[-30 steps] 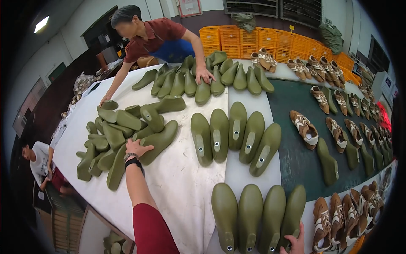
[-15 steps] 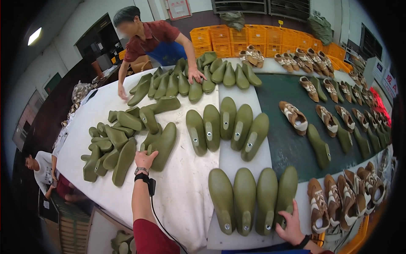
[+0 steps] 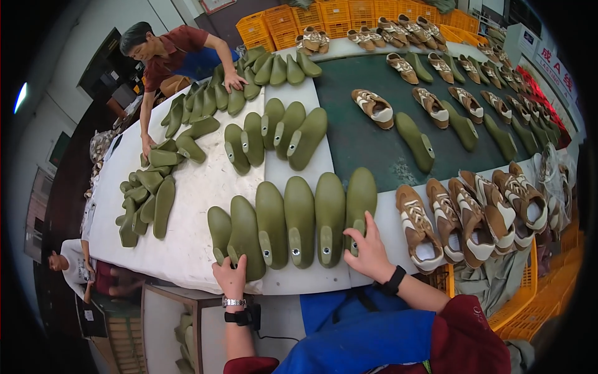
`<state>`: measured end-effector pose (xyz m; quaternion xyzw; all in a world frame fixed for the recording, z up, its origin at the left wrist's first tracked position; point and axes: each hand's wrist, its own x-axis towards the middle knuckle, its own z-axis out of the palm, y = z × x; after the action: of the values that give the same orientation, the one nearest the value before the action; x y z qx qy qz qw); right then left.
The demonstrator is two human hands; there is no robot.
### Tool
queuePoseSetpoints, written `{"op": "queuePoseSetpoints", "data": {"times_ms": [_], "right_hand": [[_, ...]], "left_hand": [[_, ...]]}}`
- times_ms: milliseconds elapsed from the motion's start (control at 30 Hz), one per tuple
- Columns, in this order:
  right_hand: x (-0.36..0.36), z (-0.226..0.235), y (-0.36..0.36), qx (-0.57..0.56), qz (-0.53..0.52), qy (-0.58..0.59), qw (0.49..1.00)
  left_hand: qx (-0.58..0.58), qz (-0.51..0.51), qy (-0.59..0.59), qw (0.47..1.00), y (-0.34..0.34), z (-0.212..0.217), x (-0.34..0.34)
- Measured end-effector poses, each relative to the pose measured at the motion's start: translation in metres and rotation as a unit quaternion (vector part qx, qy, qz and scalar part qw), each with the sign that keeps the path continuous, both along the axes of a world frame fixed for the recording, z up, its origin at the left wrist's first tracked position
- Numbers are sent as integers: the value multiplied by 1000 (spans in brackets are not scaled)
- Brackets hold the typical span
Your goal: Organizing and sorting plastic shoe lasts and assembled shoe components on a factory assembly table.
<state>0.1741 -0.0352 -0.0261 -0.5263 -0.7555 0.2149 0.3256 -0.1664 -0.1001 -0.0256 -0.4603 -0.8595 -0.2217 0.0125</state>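
Note:
Several green shoe lasts stand in a row along the table's near edge, toes pointing away. At the row's left end, my left hand (image 3: 231,278) grips the heel ends of two lasts, a shorter outer one (image 3: 218,227) and a longer one (image 3: 244,227) beside it. My right hand (image 3: 369,250) closes around the heel end of the rightmost last (image 3: 361,193), thumb on its left side and fingers on its right. Between the hands, other lasts such as the middle one (image 3: 299,215) stand side by side, with metal-rimmed holes at their heels.
A second group of lasts (image 3: 308,138) stands farther off. Left lies a loose pile (image 3: 164,202). Across the white table (image 3: 193,255), a co-worker (image 3: 180,56) handles lasts. Brown-and-white sneakers (image 3: 418,227) stand right; more sneakers and lasts cover the green mat (image 3: 386,162). Orange crates (image 3: 336,15) line the back.
My left hand has carried two lasts from the pile to the near row's left end. The view has shifted rightward and down. The co-worker's one hand has moved to the pile.

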Motion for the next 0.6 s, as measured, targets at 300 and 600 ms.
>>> {"op": "queuePoseSetpoints", "data": {"times_ms": [300,600], "right_hand": [[12,-1,-5,24,19,-12,999],[16,-4,-2,42,21,-60,997]], "left_hand": [[56,21,117,991,5,-13,21],[113,-301,90,943,44,30,157]]}}
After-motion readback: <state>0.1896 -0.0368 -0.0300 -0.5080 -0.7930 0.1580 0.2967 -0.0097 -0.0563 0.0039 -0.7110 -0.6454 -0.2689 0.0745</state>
